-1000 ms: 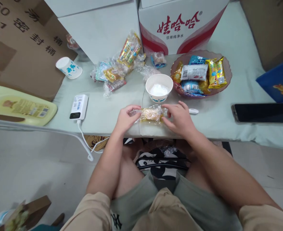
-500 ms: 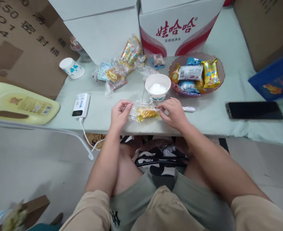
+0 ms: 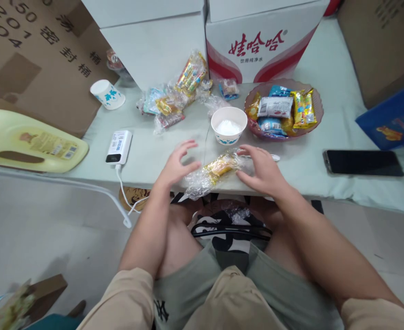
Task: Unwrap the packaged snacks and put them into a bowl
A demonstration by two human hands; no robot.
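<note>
A clear plastic wrapper with a golden-yellow snack packet [image 3: 221,168] inside lies at the table's front edge, its crumpled left end reaching the edge. My left hand [image 3: 177,166] is open beside that left end, thumb and fingers spread apart. At the other end my right hand [image 3: 263,170] curves open around the wrapper, fingers apart; whether the fingertips touch it is hard to tell. Just behind the packet stands a paper cup [image 3: 228,133] with white powder in it. A white spoon-like handle [image 3: 275,157] shows partly behind my right hand.
A pink glass bowl [image 3: 320,110] of wrapped snacks stands back right, near a phone [image 3: 363,163]. More wrapped snacks [image 3: 169,105] lie back left, with a tipped paper cup [image 3: 107,95] and a cabled power bank [image 3: 118,146]. White boxes [image 3: 257,50] line the back.
Both hands have let go of the wrapper and spread their fingers. The packet now lies tilted, its left end nearer the table edge. The view has shifted slightly.
</note>
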